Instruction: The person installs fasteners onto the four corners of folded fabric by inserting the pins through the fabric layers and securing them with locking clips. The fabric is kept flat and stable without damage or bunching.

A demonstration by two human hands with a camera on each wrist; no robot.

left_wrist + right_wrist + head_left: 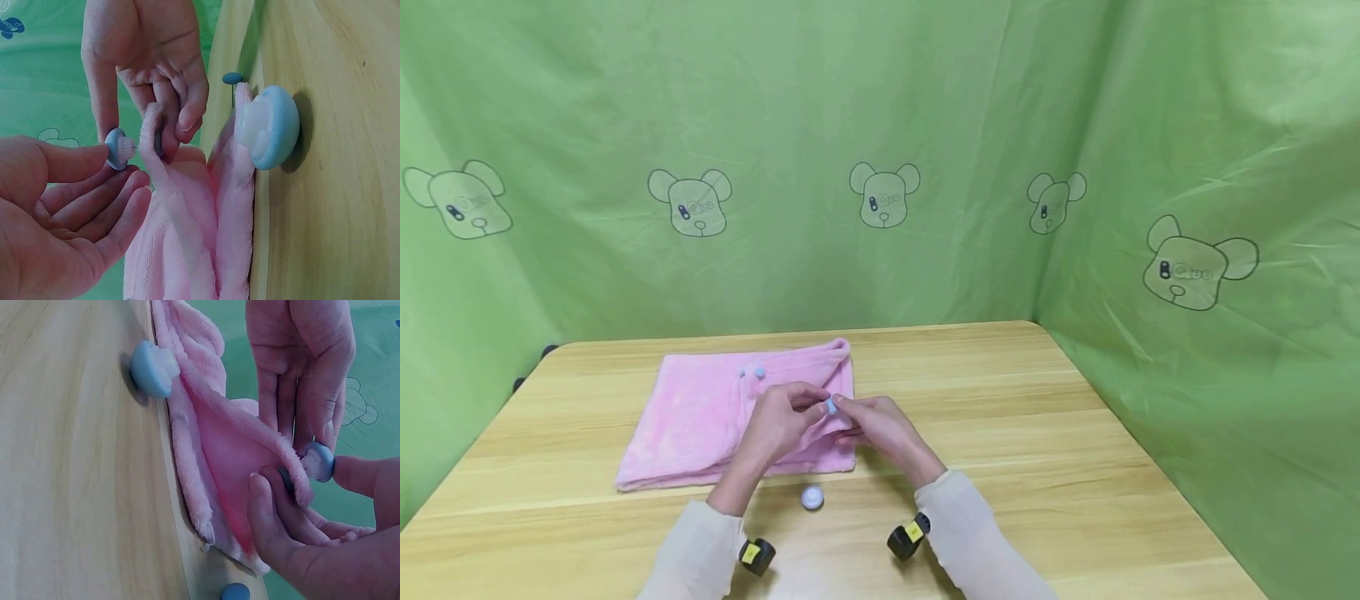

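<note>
A pink plush cloth [700, 408] lies folded on the table. My left hand [778, 421] pinches a light-blue mushroom-shaped cap [117, 150] with a whitish neck, part of a quilt pin, at the cloth's raised edge. Between cap and cloth a thin needle shows in the left wrist view. My right hand [887, 429] has its thumb against the same cap, and its fingers curl behind the edge on the pin's dark round base [286, 479]. Another light-blue cap [812, 497] sits on the table in front of the cloth, neck upward.
Two small blue pieces, one a rounder button [760, 372], lie on the cloth's upper part. A blue disc with a thin stem [232, 78] stands past the cloth's edge. The wooden table [1037, 467] has green curtains [962, 267] behind and at the sides.
</note>
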